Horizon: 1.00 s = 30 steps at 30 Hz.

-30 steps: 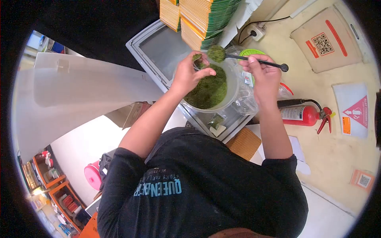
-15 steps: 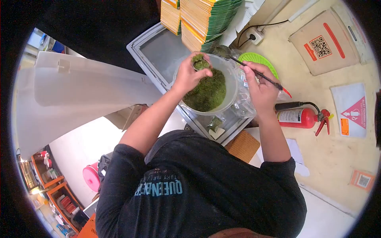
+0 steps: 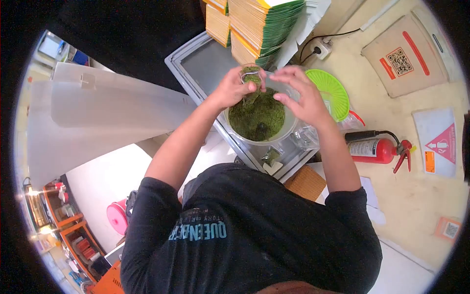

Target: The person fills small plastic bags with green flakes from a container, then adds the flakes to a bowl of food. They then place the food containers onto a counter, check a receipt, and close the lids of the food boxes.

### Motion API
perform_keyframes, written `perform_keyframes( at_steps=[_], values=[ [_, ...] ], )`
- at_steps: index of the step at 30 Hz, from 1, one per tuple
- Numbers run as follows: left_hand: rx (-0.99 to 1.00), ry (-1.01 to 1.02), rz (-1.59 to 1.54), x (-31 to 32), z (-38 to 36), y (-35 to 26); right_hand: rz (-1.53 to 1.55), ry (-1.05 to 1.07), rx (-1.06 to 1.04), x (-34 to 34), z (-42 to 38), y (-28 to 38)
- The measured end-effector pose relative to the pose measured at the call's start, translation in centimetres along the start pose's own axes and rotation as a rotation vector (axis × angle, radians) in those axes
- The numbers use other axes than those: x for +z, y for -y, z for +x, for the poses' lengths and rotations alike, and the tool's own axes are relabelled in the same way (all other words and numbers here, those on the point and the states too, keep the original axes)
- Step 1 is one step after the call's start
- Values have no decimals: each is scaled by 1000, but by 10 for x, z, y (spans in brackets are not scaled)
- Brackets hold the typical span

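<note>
My left hand (image 3: 232,88) is closed around a small clear plastic bag (image 3: 251,78) holding crumbly green plant material. Its mouth faces up, above a round translucent tub (image 3: 292,110). Loose green dried plant material (image 3: 257,115) covers the tub's inside, with a dark patch near the front that I cannot make out. To the right of the bag, over the tub's rim, my right hand (image 3: 301,93) is open, fingers apart and holding nothing.
Under the tub is a grey-framed glass-top case (image 3: 200,59), bearing stacked booklets (image 3: 267,29). A green round lid (image 3: 330,90), clear plastic bags (image 3: 306,137) and a small filled bag (image 3: 270,157) lie nearby. A red fire extinguisher (image 3: 374,151) is at right.
The dark-handled tool has left my right hand, which has moved left toward the small bag with its fingers spread. My left hand still holds the bag.
</note>
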<state>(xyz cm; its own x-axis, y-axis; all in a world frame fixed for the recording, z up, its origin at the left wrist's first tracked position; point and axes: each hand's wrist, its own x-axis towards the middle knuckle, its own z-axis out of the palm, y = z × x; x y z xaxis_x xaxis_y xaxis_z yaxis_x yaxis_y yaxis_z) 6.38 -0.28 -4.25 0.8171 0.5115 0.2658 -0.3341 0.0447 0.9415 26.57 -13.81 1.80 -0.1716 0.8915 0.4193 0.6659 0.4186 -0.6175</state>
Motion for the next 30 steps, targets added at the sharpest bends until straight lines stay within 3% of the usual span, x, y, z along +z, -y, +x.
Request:
perform_keyframes(
  at_steps=[2, 4, 7, 10, 11, 14, 18, 21, 24, 26, 30],
  values=[
    [-15, 59, 85, 4, 6, -8, -87, -85, -108, -9, 25, 30],
    [1, 80, 207, 9, 13, -15, -233, -42, -218, -16, 38, 29],
    [-15, 85, -319, 16, 14, -22, -279, -56, -262, -35, 46, 38],
    [-460, -100, 287, 0, 15, -21, -306, -64, -221, -45, 44, 38],
    [-424, 53, 556, -17, 15, 1, -331, -64, -204, -47, 43, 35],
    [-130, 184, 1023, -14, 0, 19, -342, 29, -159, -56, 37, 31],
    [75, 165, 502, 31, 8, -15, -295, 13, -150, -67, 41, 38],
    [-94, 214, 131, 59, 12, -49, -226, 52, -68, -68, 50, 49],
    [20, 45, 231, 80, 14, -77, -252, -6, -82, -76, 58, 64],
    [10, 17, 107, 82, 18, -81, -189, -17, -116, -82, 64, 71],
    [23, 23, -169, 83, 17, -97, 194, -92, 151, -90, 65, 86]
  ],
)
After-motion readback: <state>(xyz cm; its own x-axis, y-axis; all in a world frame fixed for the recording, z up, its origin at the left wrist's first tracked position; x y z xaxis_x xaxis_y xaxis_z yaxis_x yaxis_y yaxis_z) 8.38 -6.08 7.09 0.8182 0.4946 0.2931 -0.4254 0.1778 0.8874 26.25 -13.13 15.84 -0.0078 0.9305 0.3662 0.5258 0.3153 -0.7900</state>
